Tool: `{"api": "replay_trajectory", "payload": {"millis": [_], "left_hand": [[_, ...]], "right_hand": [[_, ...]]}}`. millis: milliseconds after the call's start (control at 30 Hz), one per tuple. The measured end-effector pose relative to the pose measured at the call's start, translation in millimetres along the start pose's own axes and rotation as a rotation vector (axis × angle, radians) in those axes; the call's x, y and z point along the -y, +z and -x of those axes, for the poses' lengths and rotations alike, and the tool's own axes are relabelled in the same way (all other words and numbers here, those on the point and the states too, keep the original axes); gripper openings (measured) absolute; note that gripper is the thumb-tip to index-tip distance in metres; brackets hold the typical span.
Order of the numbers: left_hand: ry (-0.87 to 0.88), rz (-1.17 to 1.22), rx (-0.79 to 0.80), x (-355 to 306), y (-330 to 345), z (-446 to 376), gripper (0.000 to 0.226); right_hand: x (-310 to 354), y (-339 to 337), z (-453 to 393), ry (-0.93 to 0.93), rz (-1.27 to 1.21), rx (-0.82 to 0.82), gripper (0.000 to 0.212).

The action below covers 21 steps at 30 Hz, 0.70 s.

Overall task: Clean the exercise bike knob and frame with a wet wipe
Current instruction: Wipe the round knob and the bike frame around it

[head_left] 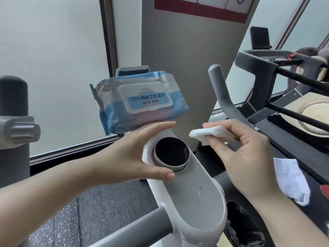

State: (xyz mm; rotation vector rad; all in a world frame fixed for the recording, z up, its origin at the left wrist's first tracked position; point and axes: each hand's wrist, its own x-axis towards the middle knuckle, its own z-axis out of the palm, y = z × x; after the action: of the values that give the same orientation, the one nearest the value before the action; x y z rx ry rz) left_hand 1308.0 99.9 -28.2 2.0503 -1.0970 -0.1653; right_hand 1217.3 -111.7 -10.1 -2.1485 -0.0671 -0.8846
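Wipe (212, 134) sits folded, pinched in the right hand (243, 154) just up-right of the black knob (171, 154), while the left hand (135, 152) (fingers straight, bracketing the knob) steadies the frame (194, 193): 1 short down-left sweep away.
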Motion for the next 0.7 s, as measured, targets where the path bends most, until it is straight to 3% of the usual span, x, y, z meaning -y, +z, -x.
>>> {"api": "replay_trajectory", "payload": {"millis": [167, 300, 467, 600, 700], "left_hand": [[-0.184, -0.058, 0.085, 6.8, 7.3, 0.0, 0.107], [-0.197, -0.041, 0.090, 4.2, 8.6, -0.9, 0.086], [-0.134, 0.087, 0.093, -0.1, 7.1, -6.1, 0.065], [-0.139, 0.129, 0.098, 1.8, 6.1, -6.2, 0.059], [-0.133, 0.068, 0.099, 1.6, 3.8, -5.3, 0.059]], "right_hand": [[-6.6, 16.9, 8.4, -0.273, 0.307, 0.043, 0.012], [0.3, 34.9, 15.2, -0.219, 0.374, 0.105, 0.020], [8.5, 46.4, 14.9, -0.179, 0.280, 0.226, 0.026], [4.6, 36.0, 7.4, -0.156, 0.067, 0.471, 0.028], [1.4, 18.2, 4.3, -0.198, 0.063, 0.597, 0.027]]}}
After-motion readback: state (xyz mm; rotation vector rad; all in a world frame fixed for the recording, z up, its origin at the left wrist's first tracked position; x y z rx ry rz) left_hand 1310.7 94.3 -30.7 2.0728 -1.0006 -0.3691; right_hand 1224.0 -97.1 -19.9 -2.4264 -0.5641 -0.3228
